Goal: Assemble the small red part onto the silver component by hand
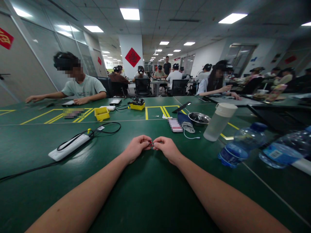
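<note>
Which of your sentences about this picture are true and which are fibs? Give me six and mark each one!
1. The left hand and right hand are close together. True.
2. The left hand's fingers are holding a big yellow ball. False: they hold a tiny red thing, too small to name.
3. A black cable lies partly across the long white block. True.
4. The shiny metal bowl is to the left of both hands. False: it is to the right.
5. Two small yellow boxes sit farther away than the hands. True.
6. The diamond sign on the pillar is blue. False: it is red.
</note>
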`<action>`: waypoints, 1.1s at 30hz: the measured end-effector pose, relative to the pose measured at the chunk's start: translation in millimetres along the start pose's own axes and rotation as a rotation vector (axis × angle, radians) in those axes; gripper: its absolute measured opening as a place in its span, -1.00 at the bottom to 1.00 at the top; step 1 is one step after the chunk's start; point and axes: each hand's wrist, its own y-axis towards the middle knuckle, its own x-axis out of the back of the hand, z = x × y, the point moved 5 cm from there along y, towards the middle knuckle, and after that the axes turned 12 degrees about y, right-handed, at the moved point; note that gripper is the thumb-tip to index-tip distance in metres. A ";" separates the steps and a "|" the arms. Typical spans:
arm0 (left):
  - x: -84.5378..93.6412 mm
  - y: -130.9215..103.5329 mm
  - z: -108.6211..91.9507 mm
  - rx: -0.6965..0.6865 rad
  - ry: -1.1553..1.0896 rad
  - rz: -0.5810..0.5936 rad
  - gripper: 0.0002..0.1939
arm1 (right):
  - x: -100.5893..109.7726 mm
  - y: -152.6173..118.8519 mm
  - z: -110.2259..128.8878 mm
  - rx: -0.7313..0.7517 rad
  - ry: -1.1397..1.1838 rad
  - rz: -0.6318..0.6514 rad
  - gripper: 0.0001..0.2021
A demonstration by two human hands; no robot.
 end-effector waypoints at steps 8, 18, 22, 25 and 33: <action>0.7 -0.5 -0.6 -0.004 0.061 -0.024 -0.82 | 1.4 1.3 0.1 0.006 -0.011 -0.021 -0.89; 0.8 -0.9 -3.1 -0.007 0.037 -0.021 -0.77 | 1.2 3.6 -5.7 -0.034 0.116 -0.007 -0.86; 0.9 -2.7 -5.7 -0.031 0.110 -0.025 -0.79 | -0.4 2.1 -3.6 -0.037 0.121 -0.008 -0.88; -0.6 -2.9 -5.5 -0.018 0.081 -0.020 -0.80 | -0.3 1.6 -2.6 -0.022 0.115 -0.005 -0.88; -1.6 -3.5 -5.4 0.002 0.034 -0.009 -0.78 | 1.5 3.4 -4.6 -0.051 0.129 -0.014 -0.87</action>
